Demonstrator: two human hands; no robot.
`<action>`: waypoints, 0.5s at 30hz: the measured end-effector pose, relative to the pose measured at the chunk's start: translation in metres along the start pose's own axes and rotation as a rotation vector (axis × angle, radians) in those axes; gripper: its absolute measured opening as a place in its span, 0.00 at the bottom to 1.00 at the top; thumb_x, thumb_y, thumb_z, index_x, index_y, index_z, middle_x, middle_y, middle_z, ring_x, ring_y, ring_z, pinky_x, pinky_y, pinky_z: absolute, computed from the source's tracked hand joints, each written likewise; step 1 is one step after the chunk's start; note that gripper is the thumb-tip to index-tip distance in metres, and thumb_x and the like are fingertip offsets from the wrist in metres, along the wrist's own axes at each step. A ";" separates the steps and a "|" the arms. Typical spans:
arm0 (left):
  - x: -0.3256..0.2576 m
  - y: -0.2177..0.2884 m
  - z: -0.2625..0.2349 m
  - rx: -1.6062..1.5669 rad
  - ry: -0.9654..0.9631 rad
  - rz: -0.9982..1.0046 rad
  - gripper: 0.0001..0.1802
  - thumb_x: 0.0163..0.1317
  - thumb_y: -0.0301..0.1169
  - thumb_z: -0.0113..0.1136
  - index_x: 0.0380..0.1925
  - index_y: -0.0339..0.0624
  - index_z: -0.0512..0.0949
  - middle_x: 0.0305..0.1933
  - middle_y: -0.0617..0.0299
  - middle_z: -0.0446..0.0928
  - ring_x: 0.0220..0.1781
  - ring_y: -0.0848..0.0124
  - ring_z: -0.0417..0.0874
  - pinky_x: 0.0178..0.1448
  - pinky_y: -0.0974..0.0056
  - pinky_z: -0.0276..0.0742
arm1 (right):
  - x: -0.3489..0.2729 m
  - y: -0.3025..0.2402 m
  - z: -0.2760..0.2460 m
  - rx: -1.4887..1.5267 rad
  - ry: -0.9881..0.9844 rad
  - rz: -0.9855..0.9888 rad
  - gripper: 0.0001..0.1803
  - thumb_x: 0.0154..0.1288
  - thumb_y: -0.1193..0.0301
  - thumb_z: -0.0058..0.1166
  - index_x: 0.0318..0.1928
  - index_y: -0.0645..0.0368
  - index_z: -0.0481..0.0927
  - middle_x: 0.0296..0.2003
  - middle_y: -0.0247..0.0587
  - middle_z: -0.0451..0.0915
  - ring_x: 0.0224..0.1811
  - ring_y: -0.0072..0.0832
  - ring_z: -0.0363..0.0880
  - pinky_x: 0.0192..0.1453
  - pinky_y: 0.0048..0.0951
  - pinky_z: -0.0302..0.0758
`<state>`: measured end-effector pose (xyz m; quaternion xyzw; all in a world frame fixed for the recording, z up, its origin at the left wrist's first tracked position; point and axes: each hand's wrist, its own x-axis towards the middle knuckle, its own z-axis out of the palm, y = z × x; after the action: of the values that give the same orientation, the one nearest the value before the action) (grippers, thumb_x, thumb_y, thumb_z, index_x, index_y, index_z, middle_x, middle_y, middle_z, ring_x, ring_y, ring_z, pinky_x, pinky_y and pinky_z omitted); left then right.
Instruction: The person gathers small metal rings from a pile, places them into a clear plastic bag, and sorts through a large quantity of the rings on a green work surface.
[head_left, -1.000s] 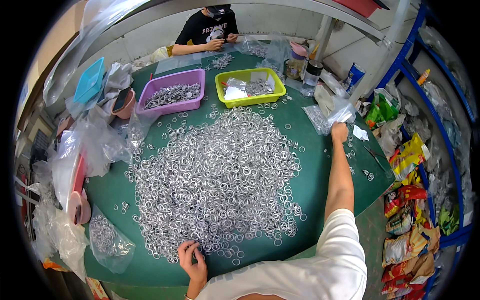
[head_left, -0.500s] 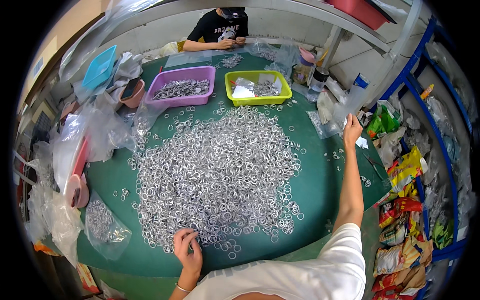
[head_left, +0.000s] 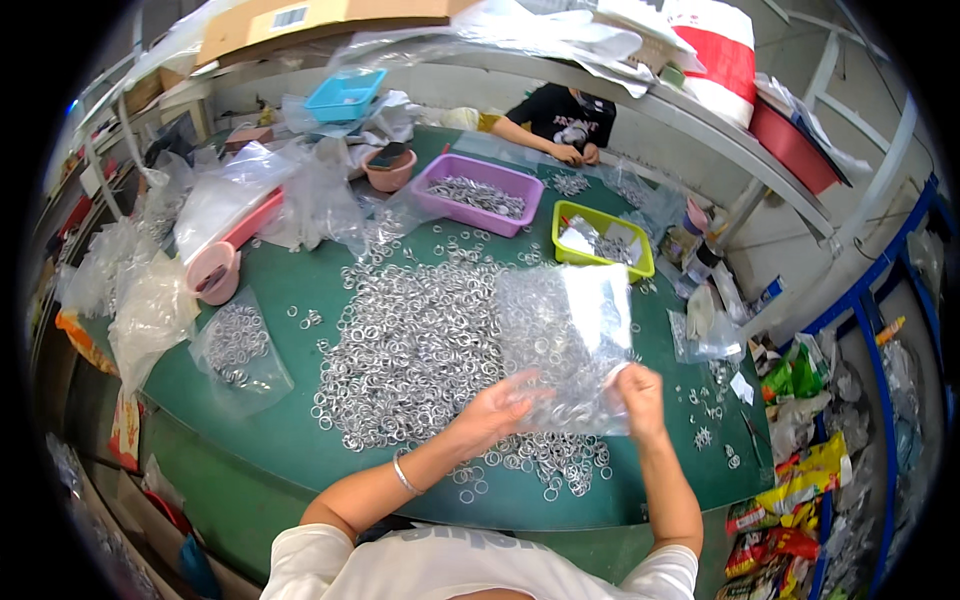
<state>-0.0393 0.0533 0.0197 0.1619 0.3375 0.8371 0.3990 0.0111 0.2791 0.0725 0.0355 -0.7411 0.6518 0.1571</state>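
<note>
My right grip (head_left: 638, 393) has swung in from the right.
It's closed on a clear bag (head_left: 598, 312) over the silver rings (head_left: 415, 345); my left grip (head_left: 492, 410), half-open, is at the bag's left side, hold unclear.

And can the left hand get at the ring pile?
Probably yes: near the left hand, much of the ring pile lies uncovered by the clear bag in the right hand.

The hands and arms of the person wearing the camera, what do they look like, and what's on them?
Both the left hand and right hand are ungloved, with bare fingers and forearms. A thin, silvery bracelet circles the left wrist. Short white sleeves cover the upper arms.
</note>
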 end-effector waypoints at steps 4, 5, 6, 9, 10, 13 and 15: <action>-0.018 0.010 -0.011 0.129 0.101 0.011 0.20 0.65 0.34 0.52 0.51 0.31 0.71 0.47 0.49 0.78 0.52 0.66 0.76 0.59 0.59 0.71 | 0.002 0.011 0.023 0.074 -0.128 0.236 0.15 0.66 0.63 0.51 0.28 0.61 0.79 0.16 0.22 0.67 0.19 0.10 0.59 0.22 0.16 0.54; -0.020 0.014 -0.017 0.252 0.158 0.094 0.18 0.65 0.34 0.52 0.49 0.30 0.72 0.46 0.50 0.78 0.51 0.67 0.77 0.57 0.60 0.71 | 0.008 0.007 0.026 0.066 -0.152 0.287 0.15 0.66 0.63 0.51 0.28 0.61 0.79 0.16 0.22 0.67 0.19 0.10 0.59 0.22 0.16 0.54; -0.024 0.019 -0.027 0.374 0.219 0.176 0.17 0.65 0.33 0.52 0.48 0.30 0.73 0.45 0.50 0.79 0.50 0.68 0.77 0.55 0.62 0.72 | 0.014 0.005 0.030 0.058 -0.178 0.340 0.15 0.67 0.63 0.50 0.28 0.61 0.79 0.16 0.22 0.67 0.19 0.09 0.58 0.22 0.16 0.54; -0.032 0.040 -0.041 0.509 0.420 0.341 0.13 0.65 0.30 0.51 0.41 0.30 0.78 0.39 0.52 0.81 0.43 0.70 0.80 0.50 0.66 0.74 | 0.052 -0.027 0.033 -0.389 -0.089 -0.026 0.11 0.66 0.70 0.48 0.35 0.64 0.81 0.16 0.25 0.68 0.19 0.16 0.63 0.22 0.20 0.60; -0.036 0.045 -0.054 0.536 0.461 0.374 0.13 0.65 0.30 0.51 0.41 0.30 0.78 0.39 0.52 0.81 0.42 0.70 0.80 0.50 0.65 0.74 | 0.073 -0.042 0.038 -0.475 -0.048 -0.205 0.11 0.66 0.71 0.47 0.37 0.65 0.80 0.17 0.29 0.69 0.19 0.17 0.64 0.23 0.22 0.61; -0.040 0.052 -0.080 0.549 0.568 0.441 0.12 0.64 0.28 0.51 0.40 0.30 0.78 0.38 0.53 0.81 0.40 0.71 0.81 0.48 0.66 0.74 | 0.148 -0.109 0.060 -0.716 0.094 -0.739 0.09 0.62 0.78 0.46 0.39 0.65 0.79 0.23 0.44 0.73 0.21 0.31 0.72 0.27 0.31 0.68; -0.042 0.054 -0.091 0.544 0.633 0.476 0.12 0.63 0.28 0.51 0.40 0.30 0.78 0.37 0.55 0.82 0.40 0.73 0.80 0.47 0.68 0.74 | 0.207 -0.146 0.076 -0.943 0.173 -1.033 0.09 0.62 0.75 0.48 0.41 0.58 0.79 0.33 0.42 0.78 0.31 0.39 0.78 0.33 0.31 0.72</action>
<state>-0.0923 -0.0437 -0.0085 0.0703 0.6026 0.7948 0.0171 -0.1621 0.2143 0.2618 0.2591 -0.8177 0.1037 0.5034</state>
